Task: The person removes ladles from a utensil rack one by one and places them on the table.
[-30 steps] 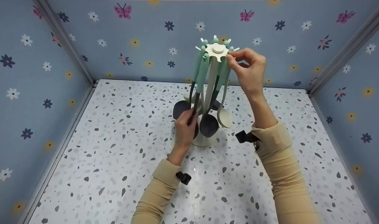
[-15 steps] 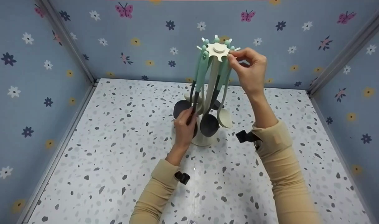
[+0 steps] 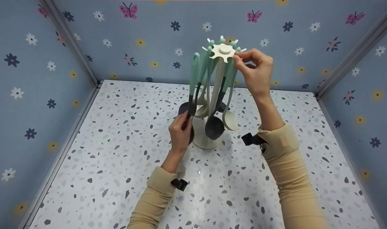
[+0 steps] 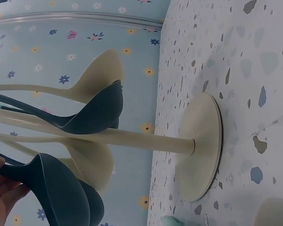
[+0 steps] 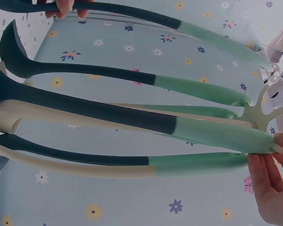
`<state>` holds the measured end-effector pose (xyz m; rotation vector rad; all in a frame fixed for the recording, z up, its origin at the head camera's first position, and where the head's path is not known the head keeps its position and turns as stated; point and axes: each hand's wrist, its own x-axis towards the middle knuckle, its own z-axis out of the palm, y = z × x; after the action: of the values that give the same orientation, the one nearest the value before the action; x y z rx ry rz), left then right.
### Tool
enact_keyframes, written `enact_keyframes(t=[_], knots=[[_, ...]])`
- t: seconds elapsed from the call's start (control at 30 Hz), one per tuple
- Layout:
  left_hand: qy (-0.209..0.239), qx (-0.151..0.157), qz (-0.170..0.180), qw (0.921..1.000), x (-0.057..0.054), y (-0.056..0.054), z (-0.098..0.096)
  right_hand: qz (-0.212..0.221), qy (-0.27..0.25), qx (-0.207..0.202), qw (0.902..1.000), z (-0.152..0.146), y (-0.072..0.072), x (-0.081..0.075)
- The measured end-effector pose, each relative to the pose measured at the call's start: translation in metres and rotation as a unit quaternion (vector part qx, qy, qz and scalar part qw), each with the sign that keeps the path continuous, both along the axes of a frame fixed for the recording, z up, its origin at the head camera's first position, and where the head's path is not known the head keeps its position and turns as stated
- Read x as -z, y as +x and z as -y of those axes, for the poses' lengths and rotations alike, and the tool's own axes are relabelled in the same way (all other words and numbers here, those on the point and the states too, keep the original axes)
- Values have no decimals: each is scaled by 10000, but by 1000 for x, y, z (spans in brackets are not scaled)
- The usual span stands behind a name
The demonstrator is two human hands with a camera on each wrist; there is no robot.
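A cream utensil rack [image 3: 224, 50] stands upright, several mint-handled kitchen utensils hanging from its star-shaped top. My left hand [image 3: 180, 133] grips the dark neck of a broad-headed utensil [image 3: 195, 73] with a mint handle. That handle's tip stands apart from the rack, to its left. In the left wrist view its dark head [image 4: 61, 193] shows large beside my fingers. My right hand [image 3: 257, 71] pinches the right edge of the rack's top. In the right wrist view, those fingers are right at the handle end of a dark utensil [image 5: 217, 134] that hangs there.
The rack's round base [image 4: 198, 146] rests on a white speckled tabletop [image 3: 117, 127]. Dark and cream heads, such as a dark spoon [image 3: 214, 128] and a cream one [image 3: 230, 121], hang around the pole. Blue flowered walls [image 3: 158, 28] enclose the table.
My left hand has moved left with the dark utensil, and its handle tip has come away from the rack's top. My right hand keeps its hold at the rack's edge.
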<state>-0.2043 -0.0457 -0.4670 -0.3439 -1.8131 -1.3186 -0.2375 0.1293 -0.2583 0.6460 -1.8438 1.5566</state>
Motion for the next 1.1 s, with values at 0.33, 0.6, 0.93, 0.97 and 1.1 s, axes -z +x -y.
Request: enact_keyframes(t=[0.33, 0.6, 0.93, 0.97, 1.1], knots=[[-66, -279, 782, 9965, 14, 9, 25, 17, -95, -2, 10000, 0, 0, -1], [-396, -724, 1426, 9863, 24, 14, 46, 29, -171, -47, 9998, -5, -16, 12], [-918, -1056, 2705, 9525, 39, 19, 71, 11, -223, -11, 9998, -5, -19, 14], [-979, -1085, 2831, 9479, 40, 19, 73, 0, -213, -13, 9998, -5, -19, 15], [-1158, -1155, 3326, 9288, 45, 20, 79, 20, -192, -12, 9998, -6, -18, 14]])
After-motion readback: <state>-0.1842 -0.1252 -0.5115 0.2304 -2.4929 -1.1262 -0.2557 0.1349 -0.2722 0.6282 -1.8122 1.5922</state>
